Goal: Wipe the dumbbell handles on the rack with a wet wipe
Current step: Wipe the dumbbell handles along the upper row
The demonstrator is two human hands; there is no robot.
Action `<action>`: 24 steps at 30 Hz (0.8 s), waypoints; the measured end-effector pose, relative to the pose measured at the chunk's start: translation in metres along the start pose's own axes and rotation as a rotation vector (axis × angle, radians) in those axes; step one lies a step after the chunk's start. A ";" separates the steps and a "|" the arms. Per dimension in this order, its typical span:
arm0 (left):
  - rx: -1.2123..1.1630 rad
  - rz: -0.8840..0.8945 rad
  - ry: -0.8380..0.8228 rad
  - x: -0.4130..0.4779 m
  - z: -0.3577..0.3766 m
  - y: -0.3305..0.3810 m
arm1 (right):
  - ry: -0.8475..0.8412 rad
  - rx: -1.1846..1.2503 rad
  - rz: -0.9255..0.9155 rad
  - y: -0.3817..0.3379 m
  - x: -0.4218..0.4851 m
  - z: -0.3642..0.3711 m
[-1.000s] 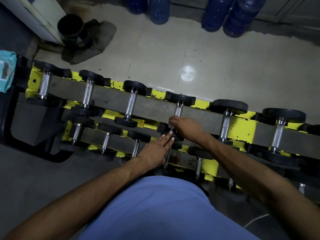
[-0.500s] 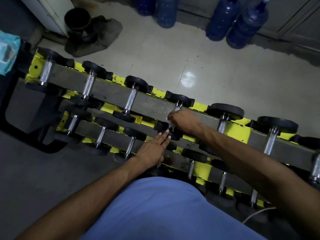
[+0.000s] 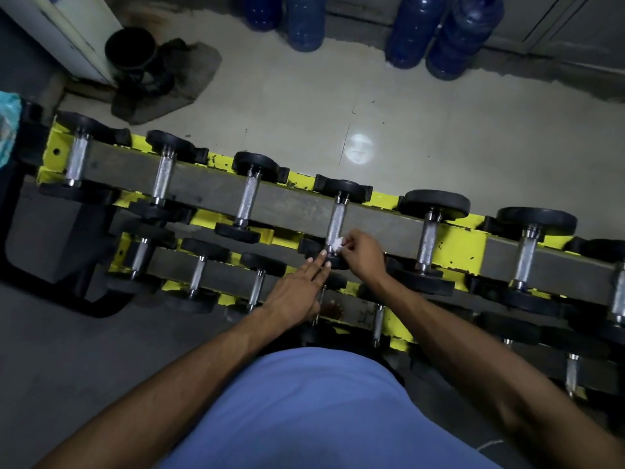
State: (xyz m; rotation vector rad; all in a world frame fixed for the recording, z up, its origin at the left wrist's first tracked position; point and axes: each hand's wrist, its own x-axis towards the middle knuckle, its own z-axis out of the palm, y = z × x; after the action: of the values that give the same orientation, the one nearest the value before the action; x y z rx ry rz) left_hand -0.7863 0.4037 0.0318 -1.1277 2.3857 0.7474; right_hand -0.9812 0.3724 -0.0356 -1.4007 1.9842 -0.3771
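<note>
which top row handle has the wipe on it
The fourth handle from the left: the right hand pinches a white wipe against its near end; no hand touches the others.

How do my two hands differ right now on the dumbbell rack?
The right hand pinches the white wipe against the dumbbell handle; the left hand holds nothing. The right hand's fingers curl; the left hand's lie straight, tips on that dumbbell's near head. Both are at the same top-shelf dumbbell.

Nothing legible on the dumbbells (image 3: 248, 201) or the yellow rack (image 3: 456, 252) (the teal packet's (image 3: 5, 130) print is blurred).
</note>
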 end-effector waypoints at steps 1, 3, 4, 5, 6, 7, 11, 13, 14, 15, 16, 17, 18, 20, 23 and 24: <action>0.008 0.009 -0.003 0.000 -0.002 -0.001 | -0.033 0.050 0.101 -0.001 0.006 0.003; 0.027 0.028 -0.011 0.000 -0.005 -0.004 | -0.086 0.211 0.281 -0.006 0.021 0.007; 0.039 0.034 -0.013 0.000 -0.006 -0.005 | -0.085 0.323 0.347 -0.009 0.030 0.009; 0.050 0.040 -0.014 0.000 -0.007 -0.008 | -0.051 0.430 0.401 -0.011 0.038 0.011; 0.052 0.041 -0.011 0.000 -0.007 -0.009 | -0.003 0.504 0.437 -0.013 0.043 0.012; 0.054 0.041 -0.008 0.000 -0.007 -0.010 | 0.037 0.540 0.453 -0.016 0.044 0.013; 0.075 0.064 -0.016 0.003 -0.007 -0.015 | -0.061 0.271 0.355 -0.014 0.024 0.016; 0.081 0.085 -0.013 0.005 -0.006 -0.018 | -0.110 0.191 0.302 -0.009 0.020 0.013; 0.082 0.098 -0.011 0.006 -0.006 -0.020 | -0.110 0.183 0.305 -0.006 0.022 0.011; 0.083 0.110 -0.012 0.007 -0.006 -0.022 | -0.108 0.186 0.313 -0.005 0.023 0.008; 0.085 0.119 -0.014 0.007 -0.007 -0.023 | -0.111 0.193 0.322 -0.005 0.023 0.007; 0.089 0.129 -0.014 0.008 -0.007 -0.025 | -0.126 0.194 0.323 -0.005 0.022 0.006; 0.095 0.139 -0.013 0.008 -0.009 -0.026 | -0.149 0.194 0.316 -0.004 0.020 0.007; 0.107 0.158 -0.014 0.009 -0.012 -0.027 | -0.177 0.222 0.337 -0.006 0.018 0.008; 0.136 0.194 -0.011 0.011 -0.018 -0.030 | -0.116 0.357 0.432 -0.013 0.025 0.007; 0.144 0.205 -0.009 0.012 -0.020 -0.031 | -0.082 0.392 0.455 -0.013 0.028 0.009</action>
State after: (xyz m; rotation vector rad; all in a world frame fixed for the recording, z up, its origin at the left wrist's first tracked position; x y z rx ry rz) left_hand -0.7712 0.3675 0.0316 -0.8296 2.5282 0.6306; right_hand -0.9714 0.3429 -0.0442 -0.6890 1.9578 -0.4574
